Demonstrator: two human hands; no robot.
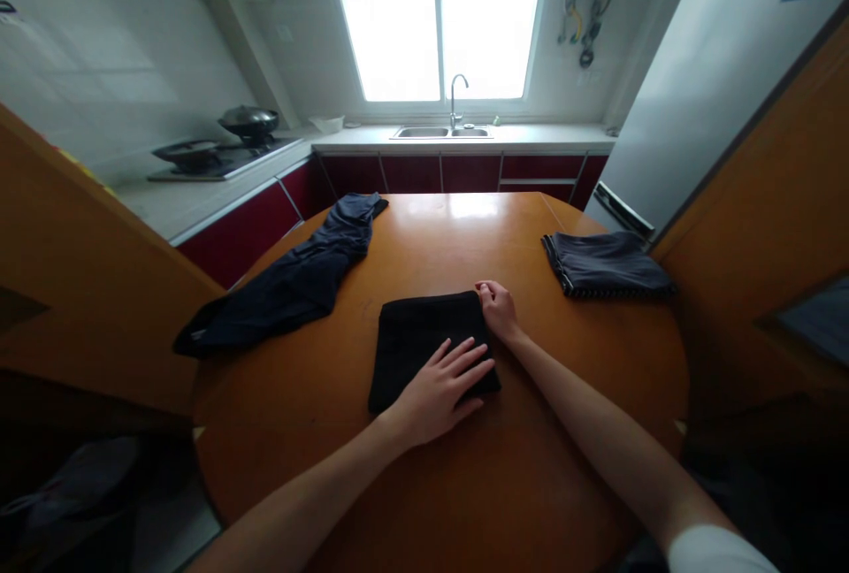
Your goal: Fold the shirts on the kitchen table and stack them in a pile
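A folded black garment (424, 325) lies flat on the round wooden table (451, 493) in front of me. My left hand (441, 392) rests on its lower right part, palm down with the fingers spread. At its upper right corner is my right hand (497, 308), its fingers curled closed against the cloth edge; the fingertips are partly hidden. Across the left side of the table stretches a loose dark blue garment (292, 286), rumpled and unfolded. On the right sits a stack of folded dark grey clothing (603, 262).
Beyond the table, a counter holds a sink (424, 133) with a tap (454, 100) under the window. A stove (232, 159) with a wok (248, 120) and a pan (189, 153) is at left. A fridge (690, 87) stands at right, between wooden door panels.
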